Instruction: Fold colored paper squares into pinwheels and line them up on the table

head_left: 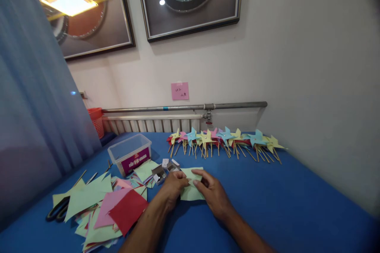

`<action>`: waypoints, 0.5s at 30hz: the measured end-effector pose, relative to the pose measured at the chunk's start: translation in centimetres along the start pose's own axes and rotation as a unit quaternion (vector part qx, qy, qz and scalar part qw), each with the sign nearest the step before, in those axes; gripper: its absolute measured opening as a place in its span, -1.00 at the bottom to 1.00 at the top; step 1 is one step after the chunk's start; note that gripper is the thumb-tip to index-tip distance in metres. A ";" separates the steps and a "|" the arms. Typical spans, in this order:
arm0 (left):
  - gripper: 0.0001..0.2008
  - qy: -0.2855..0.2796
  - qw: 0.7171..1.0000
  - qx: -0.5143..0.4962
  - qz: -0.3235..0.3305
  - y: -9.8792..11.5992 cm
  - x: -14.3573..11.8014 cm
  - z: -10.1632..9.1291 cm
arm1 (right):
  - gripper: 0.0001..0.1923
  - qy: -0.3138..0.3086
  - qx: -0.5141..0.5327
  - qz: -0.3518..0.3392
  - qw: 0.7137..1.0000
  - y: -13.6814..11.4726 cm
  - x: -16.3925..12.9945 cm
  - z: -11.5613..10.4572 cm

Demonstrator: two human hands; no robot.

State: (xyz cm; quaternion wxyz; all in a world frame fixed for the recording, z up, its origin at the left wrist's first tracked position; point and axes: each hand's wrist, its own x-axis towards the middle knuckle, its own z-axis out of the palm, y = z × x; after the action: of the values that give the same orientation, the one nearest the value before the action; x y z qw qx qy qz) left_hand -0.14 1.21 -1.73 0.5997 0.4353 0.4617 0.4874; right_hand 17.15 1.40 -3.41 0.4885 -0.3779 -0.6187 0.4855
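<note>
A pale green square of paper [192, 194] is held between my two hands, just above the blue table. My left hand [175, 188] pinches its left side, with thumb and fingers near the paper's middle. On the right side, my right hand [216, 194] grips the sheet, its index finger along the top edge and its thumb on the face. Small open boxes [159, 174] with tiny metal pieces lie just beyond my left hand. Left of my forearm are loose coloured sheets, a red one [128, 210] and a pink one [110, 207] on top.
Paper pinwheels on sticks [206, 137] lie in a row along the table's back. A clear plastic tub [129, 151] stands at left, near black-handled scissors [59, 208] partly under paper. A blue curtain [38, 87] hangs at far left. Behind the table runs a metal pipe [237, 105].
</note>
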 end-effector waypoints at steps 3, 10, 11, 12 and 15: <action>-0.64 -0.008 1.000 -0.020 -0.008 0.0 -0.3 0.5 | -0.36 0.014 0.055 0.011 0.998 0.3 0.2 0.4; -0.60 -0.002 0.999 -0.043 -0.014 0.0 -0.4 0.7 | -0.31 0.024 0.117 0.034 0.992 0.1 0.3 0.9; -0.59 -0.003 0.999 -0.048 -0.015 0.0 -0.4 0.7 | -0.31 0.028 0.119 0.035 0.992 0.2 0.3 1.0; -0.57 -0.003 0.998 -0.053 -0.016 -0.1 -0.4 0.7 | -0.32 0.031 0.118 0.036 0.992 0.2 0.3 1.0; -0.53 -0.002 0.998 -0.067 -0.019 0.0 -0.5 0.8 | -0.35 0.039 0.094 0.028 0.994 0.4 0.3 1.0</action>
State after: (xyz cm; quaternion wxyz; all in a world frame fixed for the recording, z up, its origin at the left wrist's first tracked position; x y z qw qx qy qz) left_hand 0.64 0.68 -1.51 0.6378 0.3866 0.4347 0.5048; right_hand 16.10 1.57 -3.82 0.5316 -0.3661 -0.5399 0.5403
